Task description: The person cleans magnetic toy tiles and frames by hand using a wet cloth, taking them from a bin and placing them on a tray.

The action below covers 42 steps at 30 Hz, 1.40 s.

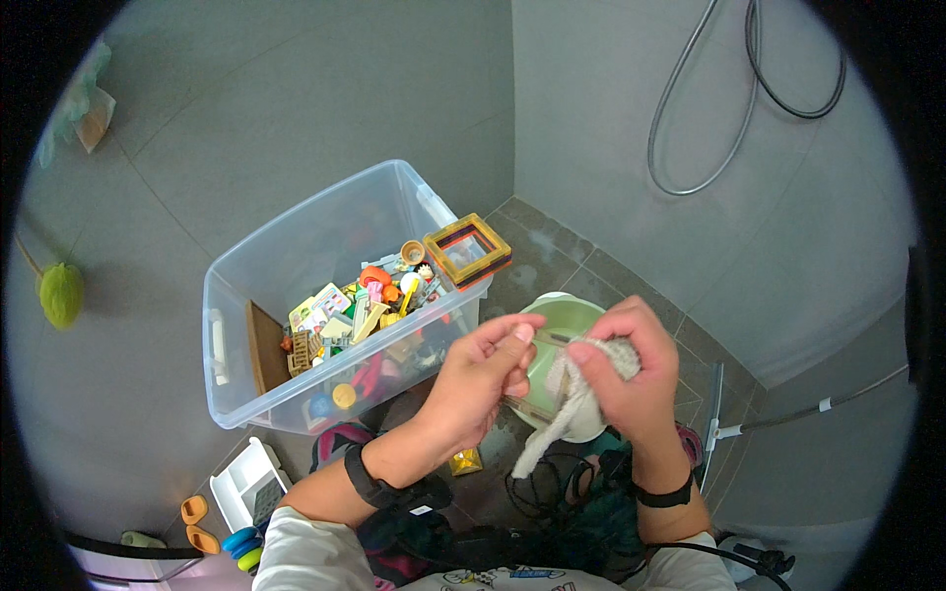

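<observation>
My left hand [484, 369] pinches the left side of a small translucent square frame [533, 409], partly hidden by my fingers. My right hand [641, 369] grips a wet-looking whitish cloth [550, 436] against the frame's right side; one end of the cloth dangles down. Both hands are above a pale green basin [565, 309] on the floor. To the left stands a clear plastic storage box [310, 210] with many small toy parts [369, 303] in it. Stacked yellow, orange and dark square frames [469, 251] rest on its right corner.
A white divided tray [240, 484], orange slippers [199, 526] and a gold packet [465, 462] lie on the tiled floor. A squeegee [715, 421] stands at right. A shower hose [658, 148] hangs on the wall. A green scrubber [60, 295] is at far left. Black cables [550, 487] are near my legs.
</observation>
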{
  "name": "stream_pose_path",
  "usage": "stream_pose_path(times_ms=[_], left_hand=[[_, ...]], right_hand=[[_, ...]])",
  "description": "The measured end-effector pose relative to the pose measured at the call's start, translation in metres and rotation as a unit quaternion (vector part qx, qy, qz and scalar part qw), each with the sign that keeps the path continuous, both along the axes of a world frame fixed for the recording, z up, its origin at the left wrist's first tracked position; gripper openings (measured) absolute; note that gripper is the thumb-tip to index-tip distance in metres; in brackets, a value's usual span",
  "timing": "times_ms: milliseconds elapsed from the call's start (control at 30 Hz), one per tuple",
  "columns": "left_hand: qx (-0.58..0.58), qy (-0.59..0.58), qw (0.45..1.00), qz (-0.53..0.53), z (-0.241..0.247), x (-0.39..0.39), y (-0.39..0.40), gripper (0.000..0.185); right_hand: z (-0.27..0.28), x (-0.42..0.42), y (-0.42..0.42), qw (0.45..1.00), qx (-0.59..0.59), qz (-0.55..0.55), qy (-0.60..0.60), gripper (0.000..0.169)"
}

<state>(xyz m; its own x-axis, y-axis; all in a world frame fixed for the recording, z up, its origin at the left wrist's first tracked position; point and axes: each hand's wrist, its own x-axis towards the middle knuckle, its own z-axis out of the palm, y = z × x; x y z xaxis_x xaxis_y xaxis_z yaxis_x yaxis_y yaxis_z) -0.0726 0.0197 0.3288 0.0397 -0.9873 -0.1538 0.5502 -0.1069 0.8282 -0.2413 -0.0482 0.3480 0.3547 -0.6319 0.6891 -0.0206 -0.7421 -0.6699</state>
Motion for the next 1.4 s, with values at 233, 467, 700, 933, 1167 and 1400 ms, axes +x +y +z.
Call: stream_pose_path(times_ms=[233, 467, 700, 933, 1167, 1400], left_hand=[[-0.002, 0.031, 1.000, -0.003, 0.003, 0.010, -0.005, 0.031], [-0.053, -0.267, 0.962, -0.013, 0.018, 0.019, -0.002, 0.031], [-0.303, -0.615, 0.696, 0.211, 0.006, 0.011, -0.001, 0.051], [-0.323, -0.591, 0.725, 0.144, 0.007, 0.005, 0.008, 0.059], [-0.275, -0.555, 0.782, 0.069, 0.008, 0.016, 0.005, 0.083], [-0.288, -0.598, 0.748, -0.010, 0.012, 0.032, 0.006, 0.088]], right_hand=[[-0.003, 0.005, 0.013, 1.000, 0.015, 0.007, 0.024, 0.022], [0.003, -0.012, 0.004, 0.965, 0.208, 0.098, 0.128, 0.016], [0.000, -0.007, 0.009, 0.978, 0.191, -0.066, 0.047, 0.013], [-0.006, -0.001, 0.015, 0.981, 0.180, -0.068, 0.024, 0.013], [-0.004, -0.006, 0.012, 0.990, 0.103, 0.040, 0.084, 0.018], [0.004, -0.016, 0.005, 0.973, 0.119, 0.140, 0.137, 0.021]])
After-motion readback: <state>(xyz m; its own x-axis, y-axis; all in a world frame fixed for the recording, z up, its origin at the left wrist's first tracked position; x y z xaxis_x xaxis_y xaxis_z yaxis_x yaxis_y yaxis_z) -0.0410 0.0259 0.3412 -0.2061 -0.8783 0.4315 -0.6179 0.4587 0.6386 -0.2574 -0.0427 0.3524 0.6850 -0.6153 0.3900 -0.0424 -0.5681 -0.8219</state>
